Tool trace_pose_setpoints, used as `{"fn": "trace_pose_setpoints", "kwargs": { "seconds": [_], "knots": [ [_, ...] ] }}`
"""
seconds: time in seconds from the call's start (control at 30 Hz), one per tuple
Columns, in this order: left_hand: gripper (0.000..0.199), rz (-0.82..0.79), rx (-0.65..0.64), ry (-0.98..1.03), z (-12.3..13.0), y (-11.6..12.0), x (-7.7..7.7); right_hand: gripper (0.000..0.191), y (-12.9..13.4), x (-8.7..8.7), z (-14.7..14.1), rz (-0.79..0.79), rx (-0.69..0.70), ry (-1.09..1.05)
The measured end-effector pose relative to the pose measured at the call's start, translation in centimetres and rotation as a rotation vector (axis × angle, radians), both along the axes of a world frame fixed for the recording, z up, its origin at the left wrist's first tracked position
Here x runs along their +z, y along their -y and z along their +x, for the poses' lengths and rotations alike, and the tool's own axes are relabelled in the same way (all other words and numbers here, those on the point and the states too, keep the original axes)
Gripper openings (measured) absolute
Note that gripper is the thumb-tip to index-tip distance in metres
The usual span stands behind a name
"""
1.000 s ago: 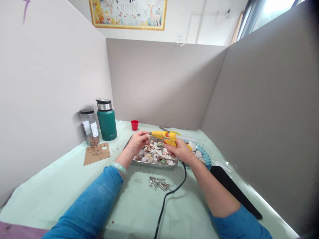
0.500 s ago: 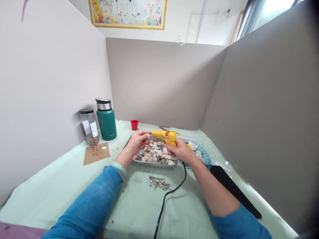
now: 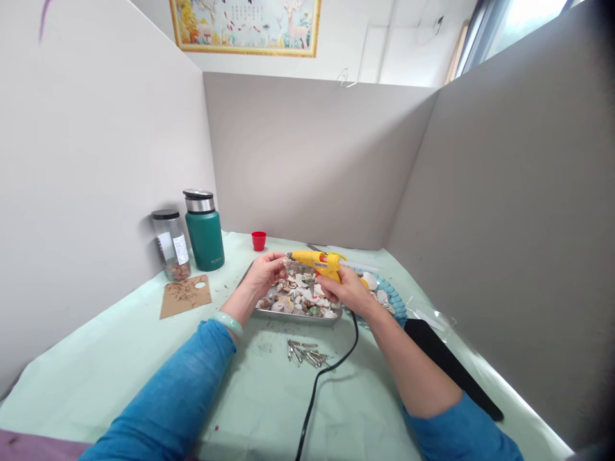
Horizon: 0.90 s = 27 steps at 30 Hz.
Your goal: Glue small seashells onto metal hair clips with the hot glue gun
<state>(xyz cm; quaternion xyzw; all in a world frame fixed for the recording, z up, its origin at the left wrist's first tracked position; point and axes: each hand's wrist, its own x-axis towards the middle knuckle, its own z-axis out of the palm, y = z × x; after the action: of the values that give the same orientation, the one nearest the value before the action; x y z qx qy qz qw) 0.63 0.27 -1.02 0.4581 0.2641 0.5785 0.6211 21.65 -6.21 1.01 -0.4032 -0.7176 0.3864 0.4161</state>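
Note:
My right hand (image 3: 346,289) is wrapped round the handle of a yellow glue gun (image 3: 318,261), a clear glue stick poking out of its back end. The nozzle points left and meets a small pale piece, perhaps a shell, pinched in my left hand (image 3: 265,273); its exact shape is too small to tell. Both hands are above a metal tray (image 3: 298,317) full of mixed shells (image 3: 300,296). Behind my right wrist, a blue scalloped plate (image 3: 398,302) bears more shells.
Metal clips (image 3: 307,353) lie in front of the tray, beside the gun's black cord (image 3: 314,390). At left stand a green bottle (image 3: 205,240), a jar (image 3: 172,246) and a brown card (image 3: 185,296). A red cup (image 3: 259,241) is behind; a black strip (image 3: 451,368) lies right.

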Motion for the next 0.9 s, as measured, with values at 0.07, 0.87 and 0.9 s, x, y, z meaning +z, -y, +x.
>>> {"fn": "trace_pose_setpoints", "kwargs": {
  "seconds": [0.07,0.87,0.9],
  "knots": [
    [0.028,0.005,-0.001,0.003,-0.06,-0.1,-0.1,0.024,-0.02,-0.01,0.0,-0.006,-0.003,0.014],
    [0.027,0.024,-0.027,-0.008,-0.11,-0.12,-0.33,0.025,0.11,0.2,-0.05,0.002,-0.037,0.04],
    [0.027,0.026,-0.028,-0.006,-0.12,-0.14,-0.34,0.025,0.11,0.2,-0.03,0.001,-0.037,0.036]
  ]
}}
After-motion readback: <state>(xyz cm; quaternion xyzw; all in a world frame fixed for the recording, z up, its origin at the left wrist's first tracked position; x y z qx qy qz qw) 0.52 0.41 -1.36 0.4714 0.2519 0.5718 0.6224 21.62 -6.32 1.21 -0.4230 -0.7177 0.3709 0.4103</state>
